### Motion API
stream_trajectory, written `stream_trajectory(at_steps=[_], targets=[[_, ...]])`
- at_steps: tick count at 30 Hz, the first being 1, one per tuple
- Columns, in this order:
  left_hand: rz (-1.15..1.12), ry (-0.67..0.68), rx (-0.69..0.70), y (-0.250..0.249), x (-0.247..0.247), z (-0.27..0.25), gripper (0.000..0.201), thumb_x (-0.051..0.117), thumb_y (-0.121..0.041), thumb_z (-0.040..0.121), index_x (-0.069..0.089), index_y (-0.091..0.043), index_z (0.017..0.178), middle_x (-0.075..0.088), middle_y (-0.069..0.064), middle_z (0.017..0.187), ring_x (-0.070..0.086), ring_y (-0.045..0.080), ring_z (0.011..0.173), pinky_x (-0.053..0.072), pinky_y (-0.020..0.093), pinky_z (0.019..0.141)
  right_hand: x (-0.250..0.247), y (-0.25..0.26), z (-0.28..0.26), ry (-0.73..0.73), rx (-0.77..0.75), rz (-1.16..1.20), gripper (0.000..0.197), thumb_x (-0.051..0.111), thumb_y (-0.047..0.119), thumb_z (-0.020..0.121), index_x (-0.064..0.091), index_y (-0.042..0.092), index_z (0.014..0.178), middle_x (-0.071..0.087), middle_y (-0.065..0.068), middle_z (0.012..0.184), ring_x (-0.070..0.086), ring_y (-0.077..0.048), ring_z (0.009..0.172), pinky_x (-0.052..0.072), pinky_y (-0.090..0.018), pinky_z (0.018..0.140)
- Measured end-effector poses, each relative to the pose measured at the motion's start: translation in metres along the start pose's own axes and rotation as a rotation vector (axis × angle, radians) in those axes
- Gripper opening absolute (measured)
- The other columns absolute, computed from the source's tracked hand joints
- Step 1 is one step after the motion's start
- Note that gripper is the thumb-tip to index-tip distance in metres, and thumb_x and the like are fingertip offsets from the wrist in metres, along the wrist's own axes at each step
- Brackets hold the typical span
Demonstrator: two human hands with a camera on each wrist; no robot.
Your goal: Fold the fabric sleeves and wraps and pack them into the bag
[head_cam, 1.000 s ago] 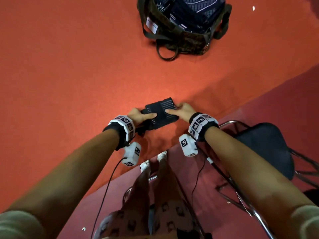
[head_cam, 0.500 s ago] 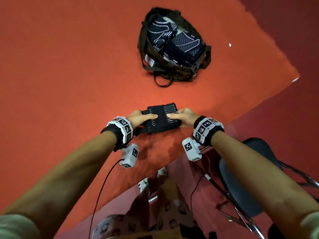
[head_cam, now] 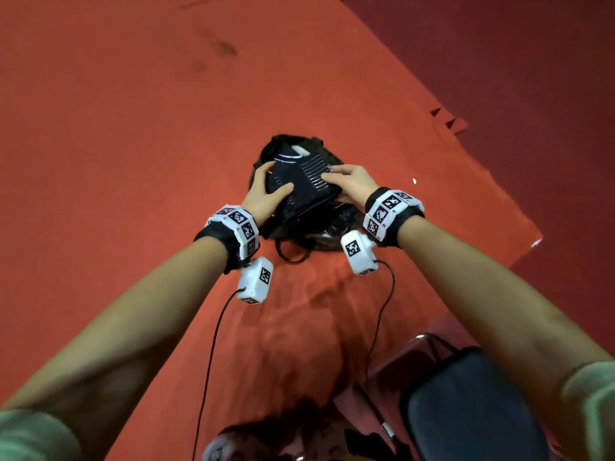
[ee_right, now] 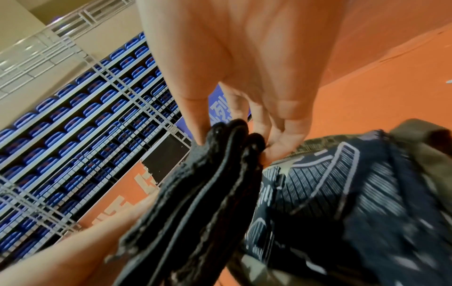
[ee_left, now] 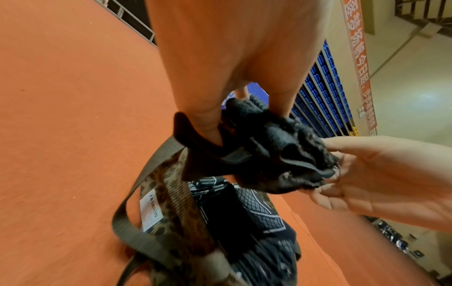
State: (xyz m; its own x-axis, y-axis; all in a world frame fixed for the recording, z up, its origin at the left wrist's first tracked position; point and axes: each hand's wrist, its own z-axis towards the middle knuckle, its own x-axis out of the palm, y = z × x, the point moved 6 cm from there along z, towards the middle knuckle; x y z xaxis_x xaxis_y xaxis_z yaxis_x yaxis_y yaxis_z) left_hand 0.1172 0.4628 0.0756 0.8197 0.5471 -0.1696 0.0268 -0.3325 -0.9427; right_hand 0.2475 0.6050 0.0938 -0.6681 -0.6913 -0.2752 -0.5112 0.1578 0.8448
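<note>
Folded cloths already fill the bag below the hands. Its strap loops at the near side. Orange floor lies open all round.

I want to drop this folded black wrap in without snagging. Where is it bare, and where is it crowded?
The bag is crowded: patterned dark sleeves fill its mouth, so the folded black wrap, held by the left hand and right hand, can only go on top. The orange floor left of the bag is bare. The chair crowds the near right.
</note>
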Motion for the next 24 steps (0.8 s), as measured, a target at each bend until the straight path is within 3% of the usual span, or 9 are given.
stream_trajectory(at_steps=[3,6,8,11,13,15,18,21,24], targets=[[0.051,-0.041,0.015,-0.002,0.003,0.037,0.051,0.058,-0.025,0.092,0.036,-0.025,0.138,0.048,0.003,0.137,0.048,0.018,0.124,0.037,0.036,0.108,0.000,0.021,0.045,0.042,-0.075,-0.034,0.042,0.064,0.009,0.086,0.054,0.010,0.127,0.064,-0.006,0.109,0.062,-0.019,0.091,0.053,-0.035,0.085],[0.033,-0.109,-0.027,0.006,0.005,0.068,0.048,0.056,-0.021,0.093,0.040,-0.020,0.138,0.048,0.006,0.138,0.046,0.020,0.126,0.035,0.040,0.110,0.009,0.032,0.082,0.140,-0.180,-0.115,0.046,0.060,0.004,0.088,0.054,0.018,0.130,0.060,-0.009,0.126,0.060,-0.022,0.106,0.048,-0.038,0.098],[0.021,-0.121,-0.062,0.014,0.006,0.084,0.048,0.056,-0.020,0.093,0.040,-0.018,0.138,0.049,0.006,0.137,0.047,0.020,0.125,0.036,0.041,0.109,0.017,0.028,0.107,0.210,-0.204,-0.220,0.046,0.056,0.007,0.090,0.054,0.025,0.132,0.061,-0.002,0.126,0.059,-0.018,0.110,0.048,-0.034,0.098],[0.025,-0.134,-0.093,0.024,0.005,0.099,0.049,0.057,-0.021,0.092,0.041,-0.018,0.138,0.052,0.005,0.134,0.052,0.020,0.120,0.040,0.041,0.106,0.024,0.026,0.127,0.266,-0.232,-0.347,0.046,0.053,0.015,0.093,0.050,0.036,0.133,0.061,0.008,0.120,0.059,-0.012,0.105,0.051,-0.025,0.083],[0.038,-0.164,-0.116,0.030,0.003,0.106,0.049,0.057,-0.022,0.092,0.041,-0.020,0.138,0.053,0.002,0.132,0.053,0.019,0.118,0.042,0.035,0.103,0.027,0.022,0.137,0.272,-0.277,-0.424,0.046,0.052,0.018,0.094,0.047,0.039,0.135,0.057,0.008,0.130,0.057,-0.011,0.112,0.046,-0.024,0.094],[0.141,-0.190,-0.142,0.037,0.001,0.112,0.049,0.056,-0.024,0.092,0.041,-0.021,0.138,0.055,0.002,0.129,0.054,0.018,0.116,0.041,0.027,0.098,0.031,0.016,0.146,0.283,-0.303,-0.500,0.046,0.051,0.022,0.095,0.045,0.042,0.135,0.056,0.006,0.133,0.061,-0.018,0.110,0.047,-0.030,0.099],[0.282,-0.236,-0.146,0.040,-0.003,0.119,0.050,0.056,-0.030,0.091,0.041,-0.025,0.138,0.051,0.010,0.129,0.051,0.023,0.119,0.039,0.029,0.101,0.035,0.002,0.155,0.279,-0.366,-0.593,0.047,0.049,0.027,0.096,0.039,0.046,0.137,0.062,-0.005,0.126,0.065,-0.031,0.094,0.052,-0.039,0.089],[0.404,-0.238,-0.151,0.037,-0.003,0.121,0.050,0.054,-0.030,0.093,0.038,-0.031,0.140,0.041,0.013,0.133,0.044,0.027,0.122,0.033,0.031,0.103,0.039,-0.006,0.163,0.261,-0.417,-0.678,0.049,0.047,0.029,0.097,0.033,0.042,0.142,0.059,-0.011,0.124,0.056,-0.027,0.110,0.040,-0.029,0.095],[0.574,-0.155,-0.137,0.042,0.004,0.120,0.055,0.051,-0.033,0.095,0.030,-0.027,0.146,0.039,0.013,0.138,0.043,0.031,0.125,0.037,0.034,0.100,0.042,-0.008,0.164,0.223,-0.474,-0.850,0.050,0.045,0.030,0.098,0.030,0.038,0.145,0.050,-0.010,0.135,0.046,-0.027,0.122,0.035,-0.033,0.100]])
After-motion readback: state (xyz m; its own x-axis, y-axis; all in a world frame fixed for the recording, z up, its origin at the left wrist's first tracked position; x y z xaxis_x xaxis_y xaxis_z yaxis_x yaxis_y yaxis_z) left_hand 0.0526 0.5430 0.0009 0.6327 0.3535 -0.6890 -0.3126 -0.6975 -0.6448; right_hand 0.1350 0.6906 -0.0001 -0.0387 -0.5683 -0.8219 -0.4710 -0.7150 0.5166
